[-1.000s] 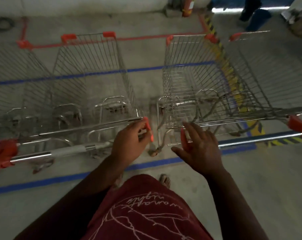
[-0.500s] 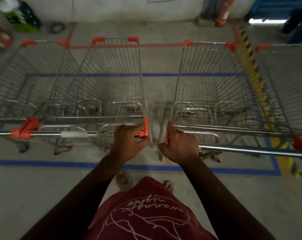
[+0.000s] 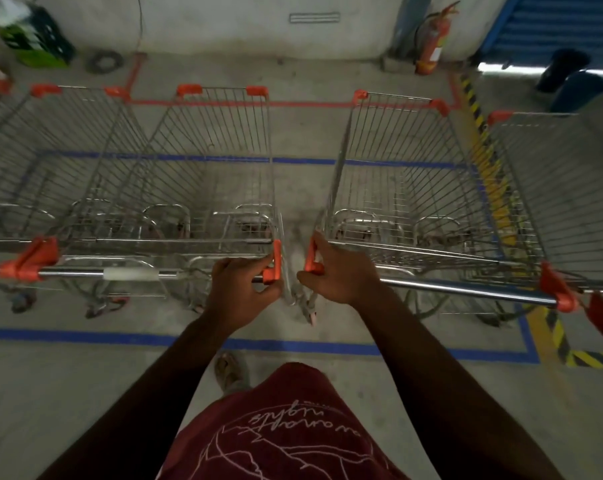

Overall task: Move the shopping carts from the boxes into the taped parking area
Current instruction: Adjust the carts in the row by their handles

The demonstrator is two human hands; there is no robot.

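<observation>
while both grip | left hand [image 3: 239, 289] clenched on left cart handle [image 3: 130, 273] | right hand [image 3: 341, 275] clenched on right cart handle [image 3: 466, 291]

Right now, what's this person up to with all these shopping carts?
A person stands between two carts and grips both at once. The left hand is closed on the right end of the left cart's handle bar, and the right hand holds the left end of the right cart's handle bar. Both carts sit on the concrete inside a blue tape rectangle, facing a red tape line by the wall. More carts stand on either side.
</observation>
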